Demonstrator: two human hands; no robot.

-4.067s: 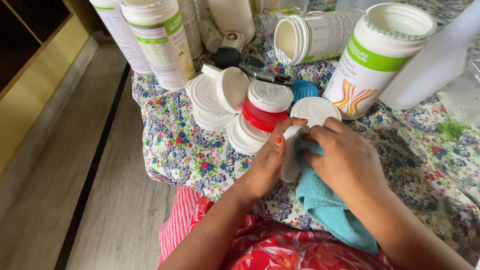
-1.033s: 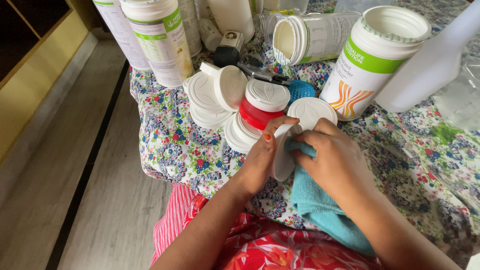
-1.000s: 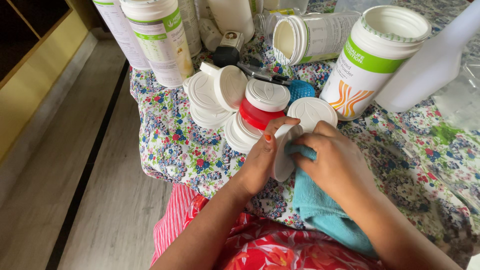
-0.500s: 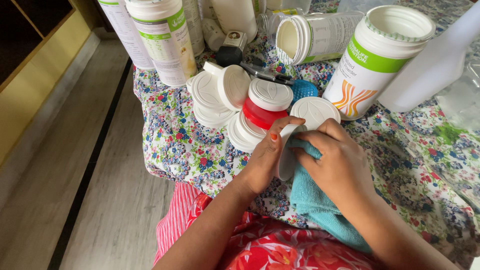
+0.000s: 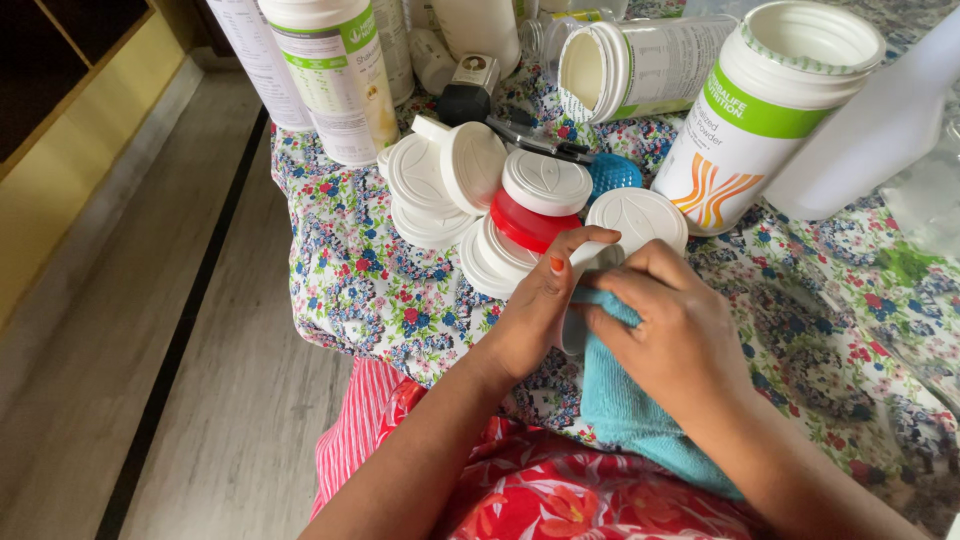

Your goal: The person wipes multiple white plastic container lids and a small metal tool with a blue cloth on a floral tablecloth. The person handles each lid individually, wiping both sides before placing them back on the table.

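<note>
Gripping a white lid (image 5: 577,300) on edge, the left hand (image 5: 530,315) has its fingers (image 5: 570,240) curled over the rim, thumb with an orange nail pressed to the near side. The lid is round, plain white plastic, and mostly hidden between the two hands; it is held just above the near edge of the worktop (image 5: 350,290), in front of the heap of other lids. The right hand (image 5: 675,335) has its fingers closed on a teal cloth (image 5: 625,410), pushing a fold of it against the lid's inner face while the rest hangs down toward the lap.

A floral cover in red, blue and green lies over the worktop. Left of it runs a pale grey floor (image 5: 150,330) with a dark strip, and a yellow cabinet (image 5: 60,140) stands beyond.

Behind the hands lie roughly seven loose white lids (image 5: 440,180), one red lid (image 5: 528,222) and one blue ridged lid (image 5: 613,172). One open white canister (image 5: 770,110) with a green band stands upright, one more open canister (image 5: 640,62) lies on its side, and two tall closed canisters (image 5: 335,75) stand at the back left.
</note>
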